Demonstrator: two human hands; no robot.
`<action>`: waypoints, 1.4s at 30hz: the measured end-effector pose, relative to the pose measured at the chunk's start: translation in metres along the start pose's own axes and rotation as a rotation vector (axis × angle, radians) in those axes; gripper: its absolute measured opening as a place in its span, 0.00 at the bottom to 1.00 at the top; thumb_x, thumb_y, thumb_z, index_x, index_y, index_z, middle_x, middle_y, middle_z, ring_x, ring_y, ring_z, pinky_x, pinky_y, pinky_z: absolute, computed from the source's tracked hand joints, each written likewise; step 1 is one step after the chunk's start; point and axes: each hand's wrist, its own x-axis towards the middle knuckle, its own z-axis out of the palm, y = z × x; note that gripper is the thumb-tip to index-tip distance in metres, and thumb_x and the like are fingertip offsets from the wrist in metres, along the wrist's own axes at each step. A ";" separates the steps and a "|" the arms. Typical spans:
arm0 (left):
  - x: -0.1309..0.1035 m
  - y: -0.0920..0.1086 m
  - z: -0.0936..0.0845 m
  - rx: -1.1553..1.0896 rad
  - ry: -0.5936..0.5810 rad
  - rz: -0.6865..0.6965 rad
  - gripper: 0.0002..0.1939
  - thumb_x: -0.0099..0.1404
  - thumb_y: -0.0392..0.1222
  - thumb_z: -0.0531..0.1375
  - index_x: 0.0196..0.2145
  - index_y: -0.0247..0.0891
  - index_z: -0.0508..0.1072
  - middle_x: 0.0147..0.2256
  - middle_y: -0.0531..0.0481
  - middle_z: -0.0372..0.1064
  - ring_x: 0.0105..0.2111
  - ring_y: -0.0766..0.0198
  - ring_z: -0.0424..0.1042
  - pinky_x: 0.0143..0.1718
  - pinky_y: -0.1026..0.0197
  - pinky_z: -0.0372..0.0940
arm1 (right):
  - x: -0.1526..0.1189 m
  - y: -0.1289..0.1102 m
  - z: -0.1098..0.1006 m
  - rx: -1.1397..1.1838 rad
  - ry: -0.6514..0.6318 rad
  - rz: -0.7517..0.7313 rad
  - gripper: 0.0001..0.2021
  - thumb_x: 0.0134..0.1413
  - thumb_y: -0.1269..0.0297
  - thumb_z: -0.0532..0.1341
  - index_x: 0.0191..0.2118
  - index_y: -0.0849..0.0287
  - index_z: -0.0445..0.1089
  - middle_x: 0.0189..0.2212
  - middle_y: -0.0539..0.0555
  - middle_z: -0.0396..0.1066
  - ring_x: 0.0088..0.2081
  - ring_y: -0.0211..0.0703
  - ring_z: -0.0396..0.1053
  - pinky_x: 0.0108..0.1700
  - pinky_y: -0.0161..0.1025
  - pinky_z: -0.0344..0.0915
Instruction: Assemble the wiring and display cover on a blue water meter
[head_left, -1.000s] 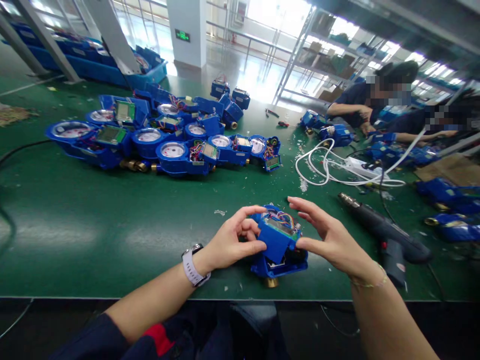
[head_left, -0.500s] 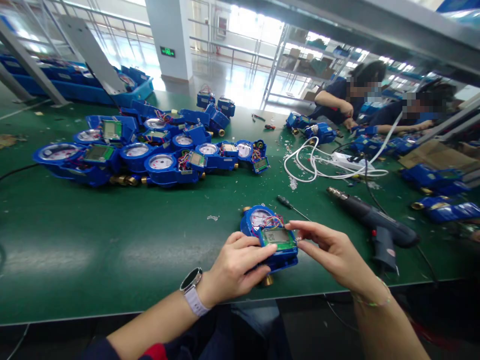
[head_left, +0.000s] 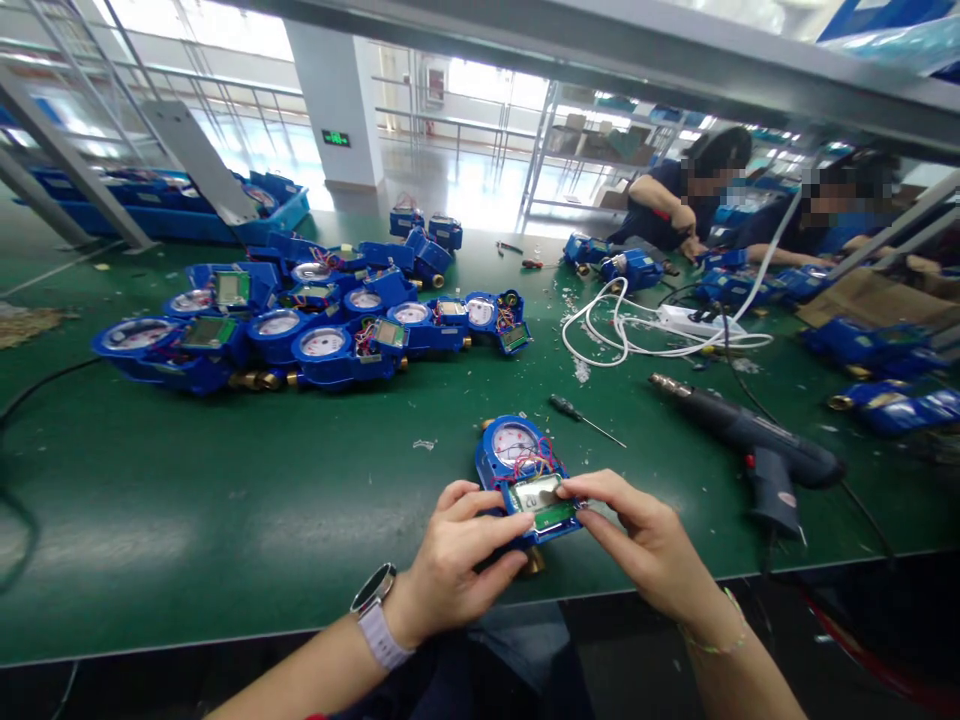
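A: Leftmost item?
B: Meter cluster (head_left: 322, 345), blue, ten o'clock from the held water meter (head_left: 517, 452).
A: Left hand (head_left: 459, 552)?
B: Clamped on the water meter's left side; water meter at its two o'clock, between both hands.
A: Next?
B: Slim screwdriver (head_left: 571, 410), two o'clock from the water meter.
A: Right hand (head_left: 637, 530)?
B: Touching the right edge of the display board (head_left: 553, 516), at its ten o'clock; whether pinched, cannot tell.
A: Last?
B: Heat gun (head_left: 754, 440), three o'clock.

Room leftward; heat gun (head_left: 750, 432) blocks right
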 end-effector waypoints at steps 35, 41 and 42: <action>0.033 -0.052 0.013 -0.468 -0.246 -0.603 0.33 0.71 0.58 0.44 0.64 0.31 0.54 0.62 0.35 0.57 0.62 0.51 0.59 0.65 0.43 0.51 | -0.089 -0.009 0.121 0.639 0.395 0.653 0.27 0.52 0.41 0.63 0.47 0.60 0.74 0.50 0.64 0.70 0.47 0.54 0.72 0.48 0.47 0.70; 0.002 -0.002 0.007 -0.404 -0.344 -0.641 0.42 0.68 0.56 0.52 0.69 0.32 0.37 0.69 0.36 0.35 0.69 0.50 0.40 0.68 0.42 0.39 | -0.091 -0.011 0.108 0.842 0.695 0.743 0.31 0.46 0.45 0.69 0.53 0.56 0.67 0.55 0.60 0.66 0.60 0.54 0.60 0.63 0.51 0.57; -0.001 0.005 0.007 -0.424 -0.374 -0.640 0.44 0.67 0.56 0.53 0.69 0.32 0.35 0.69 0.36 0.32 0.69 0.50 0.37 0.69 0.42 0.38 | -0.086 -0.014 0.106 0.852 0.758 0.756 0.32 0.45 0.45 0.69 0.53 0.55 0.66 0.56 0.59 0.65 0.61 0.53 0.59 0.64 0.51 0.55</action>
